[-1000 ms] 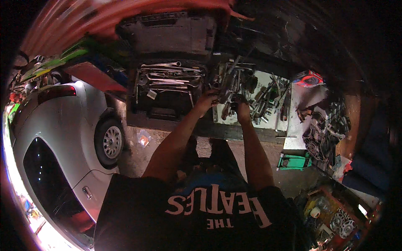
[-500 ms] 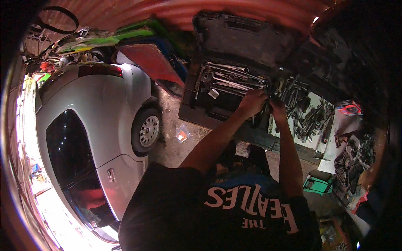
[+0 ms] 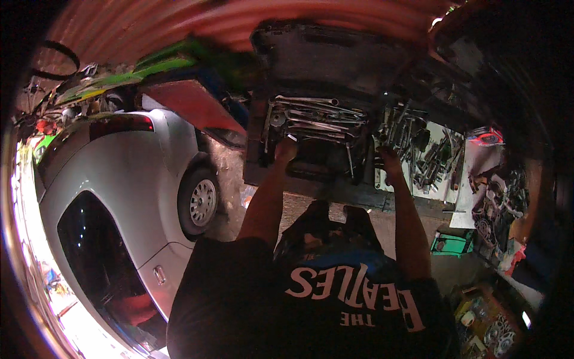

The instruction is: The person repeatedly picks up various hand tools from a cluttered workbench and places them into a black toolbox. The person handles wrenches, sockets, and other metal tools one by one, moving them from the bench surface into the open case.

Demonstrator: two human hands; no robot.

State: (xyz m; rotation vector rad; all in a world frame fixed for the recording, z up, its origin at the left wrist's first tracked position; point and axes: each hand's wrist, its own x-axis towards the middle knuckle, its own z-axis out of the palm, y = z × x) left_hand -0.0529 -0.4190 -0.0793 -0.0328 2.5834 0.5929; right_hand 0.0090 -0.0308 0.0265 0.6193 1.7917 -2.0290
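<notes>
A dark open tool case [image 3: 311, 169] lies in front of me, with several chrome wrenches [image 3: 323, 116] lined up in its upper part. At the case's left side my left hand [image 3: 286, 151] reaches in, fingers closed about a small pale piece [image 3: 292, 137] at its fingertips. My right hand [image 3: 390, 163] is over the left edge of a light tray [image 3: 385, 179] of tools, right of the case. Its fingers are curled, and what they hold, if anything, is too dark to make out. One wrench [image 3: 350, 157] stands upright in the case between my hands.
Many loose hand tools [image 3: 433, 158] crowd the tray. Left stands a silver car [image 3: 143, 179] with its wheel [image 3: 203, 202] towards me. At the right are a green box [image 3: 452, 243] and greasy engine parts [image 3: 501, 206]. The raised case lid [image 3: 335, 57] stands behind.
My left hand has gone left, from beside my right hand to the small pale piece in the case. My right hand stays by the tray edge. The view has shifted slightly.
</notes>
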